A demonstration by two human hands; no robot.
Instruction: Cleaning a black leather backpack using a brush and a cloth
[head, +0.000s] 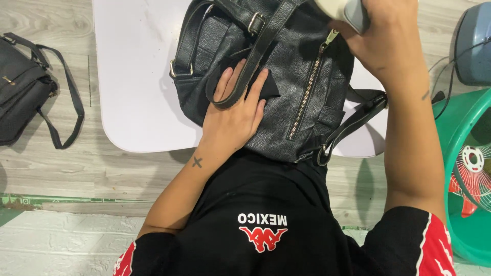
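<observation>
Black leather backpack (286, 76) lying on white surface (138, 76), partly over its near edge. Left hand (232, 115) flat on it, fingers spread, over a strap (245, 76). Right hand (381, 38) clamped on grey-white tool (345, 10). Around: wooden floor (76, 168), another black bag (23, 87) at left, green fan (468, 168) at right.

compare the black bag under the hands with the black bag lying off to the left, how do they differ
The black backpack lies on the white table; the smaller bag lies on the wooden floor.
The left hand presses on the backpack, with the right hand holding a grey tool above it; nothing touches the smaller bag.
The backpack shows a long metal zipper; the smaller bag shows none.
Both are black with straps.
</observation>
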